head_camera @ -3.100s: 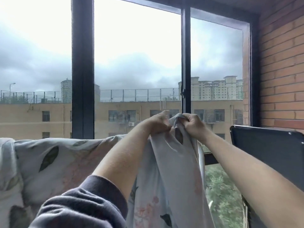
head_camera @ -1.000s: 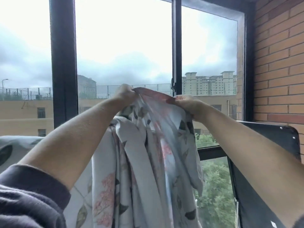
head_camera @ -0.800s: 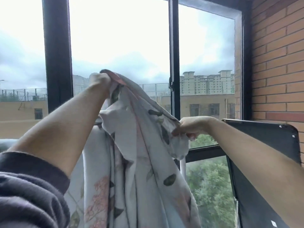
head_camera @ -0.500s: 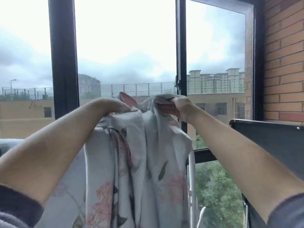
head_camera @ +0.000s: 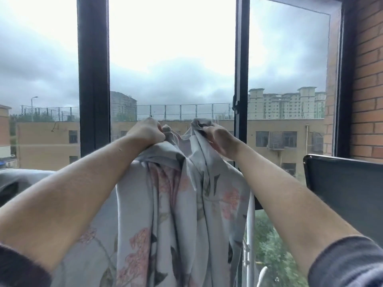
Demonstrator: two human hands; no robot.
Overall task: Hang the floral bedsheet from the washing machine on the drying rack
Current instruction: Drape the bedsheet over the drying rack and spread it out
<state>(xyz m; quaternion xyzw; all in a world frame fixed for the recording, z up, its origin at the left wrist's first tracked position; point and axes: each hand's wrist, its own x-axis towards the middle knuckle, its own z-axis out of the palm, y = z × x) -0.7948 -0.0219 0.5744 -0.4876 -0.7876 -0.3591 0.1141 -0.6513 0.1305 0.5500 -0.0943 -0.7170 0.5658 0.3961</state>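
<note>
**Operator A:** Reading left to right, what am I holding?

**Operator B:** My left hand [head_camera: 147,131] is fisted on the bunched top edge of the floral bedsheet [head_camera: 176,214]. My right hand [head_camera: 217,139] pinches the next fold. The two grips sit close together, with a short slack span of cloth between them.

**Operator A:** How does the sheet lie?

**Operator B:** It hangs straight down from both hands in pleats, long axis vertical, and more of it spreads out at lower left. The white upright of the drying rack [head_camera: 250,224] stands just right of the folds, so I judge my right hand nearer to it. The rack's top bar is hidden.

**Operator A:** Is there room to spread it?

**Operator B:** Leftward, I judge. On the right, a dark panel [head_camera: 342,183] and a brick wall [head_camera: 369,79] close in.
</note>
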